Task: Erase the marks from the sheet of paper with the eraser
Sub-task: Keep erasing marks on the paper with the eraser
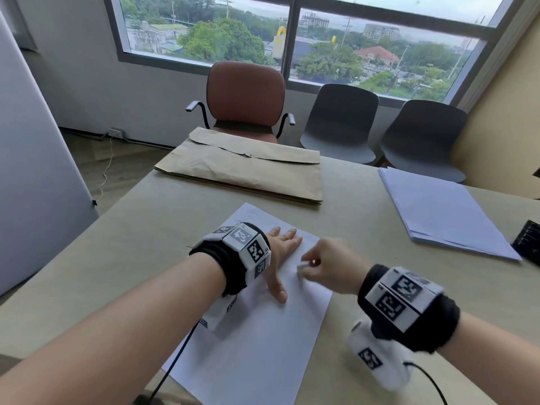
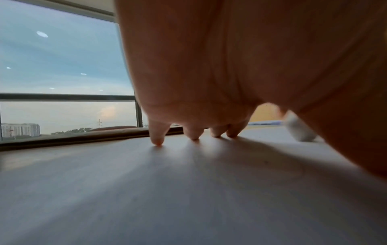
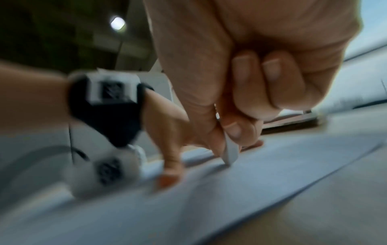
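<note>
A white sheet of paper (image 1: 263, 331) lies on the beige table (image 1: 131, 244) in front of me. My left hand (image 1: 282, 249) lies flat on the sheet's upper part, fingers spread and straight, pressing it down; its fingertips (image 2: 158, 140) touch the paper (image 2: 167, 190). My right hand (image 1: 324, 267) pinches a small white eraser (image 1: 302, 266) between thumb and fingers, its tip on the sheet just right of the left hand. The right wrist view shows the eraser (image 3: 230, 154) touching the paper (image 3: 230, 199), blurred. No marks are readable on the sheet.
A brown paper envelope (image 1: 242, 168) lies at the table's far side. A stack of white sheets (image 1: 444, 211) sits at the right, a black object (image 1: 529, 241) beside it. A brown chair (image 1: 245, 95) and two grey chairs (image 1: 339, 118) stand beyond the table under the window.
</note>
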{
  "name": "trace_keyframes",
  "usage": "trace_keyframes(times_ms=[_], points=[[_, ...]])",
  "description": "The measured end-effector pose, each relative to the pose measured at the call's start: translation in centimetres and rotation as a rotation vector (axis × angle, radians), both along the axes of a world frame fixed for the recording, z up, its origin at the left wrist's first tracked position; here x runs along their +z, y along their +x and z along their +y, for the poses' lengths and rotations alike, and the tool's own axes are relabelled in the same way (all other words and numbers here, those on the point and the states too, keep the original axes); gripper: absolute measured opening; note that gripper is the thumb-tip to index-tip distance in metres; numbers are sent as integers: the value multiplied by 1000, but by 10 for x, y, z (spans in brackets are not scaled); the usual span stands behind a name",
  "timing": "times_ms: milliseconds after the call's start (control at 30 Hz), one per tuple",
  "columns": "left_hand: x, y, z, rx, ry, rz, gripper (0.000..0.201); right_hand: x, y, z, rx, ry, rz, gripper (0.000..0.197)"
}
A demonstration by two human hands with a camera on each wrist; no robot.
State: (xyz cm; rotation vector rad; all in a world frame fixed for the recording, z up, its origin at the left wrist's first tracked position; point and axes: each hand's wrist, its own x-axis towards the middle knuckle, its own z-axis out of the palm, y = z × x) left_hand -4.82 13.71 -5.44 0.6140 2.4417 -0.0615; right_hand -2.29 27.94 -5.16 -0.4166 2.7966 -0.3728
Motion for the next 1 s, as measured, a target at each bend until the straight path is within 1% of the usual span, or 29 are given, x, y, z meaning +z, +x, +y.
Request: trace_keyframes(times_ms=[33,100,200,267,333,400,467,533,600,667,700,733,767,833,867,933,1000], points=[[0,-1,-1,-1,-1,-4,123,-1,3,1,26,-18,-41,34],[0,-1,-1,-3,0,-9,123,1,-5,6,-3,-60,-63,30],[1,0,-1,6,2,-9,122,3,-19,9,-93,-67,21,32],[1,0,-1,9,-5,-4,123,0,-10,3,-47,-43,23,41],[0,-1,-1,4,-15,-3,124,-1,3,-4,39,-43,-34,47],[1,-1,-1,4,-15,-8,124,-1,2,-1,29,-66,-68,40],[2,0,-1,11,-11,-10,123,1,-14,5,-65,-75,-12,31],[3,1,-1,18,-8,-8,122,2,-22,7,-120,-65,55,28],[2,0,-1,15,-15,-7,122,-1,-14,3,-68,-51,48,27],[0,-1,-1,7,-20,-9,124,-1,2,-2,17,-26,-33,37],[-1,-2,-2,6,-21,-9,125,-1,4,-1,33,-23,-70,39],[-1,-3,-2,6,-21,-9,125,0,0,3,20,-18,-82,36],[-1,-2,-2,8,-20,-10,124,1,-8,6,-17,-29,-66,32],[-1,-2,-2,16,-10,-8,124,3,-19,9,-80,-60,7,28],[-1,-1,-2,17,-9,-8,124,2,-18,9,-78,-58,42,28],[-1,-2,-2,15,-12,-7,124,-2,-3,4,-4,-9,72,31],[-2,-3,-3,10,-20,-11,125,-3,12,2,77,34,31,36]])
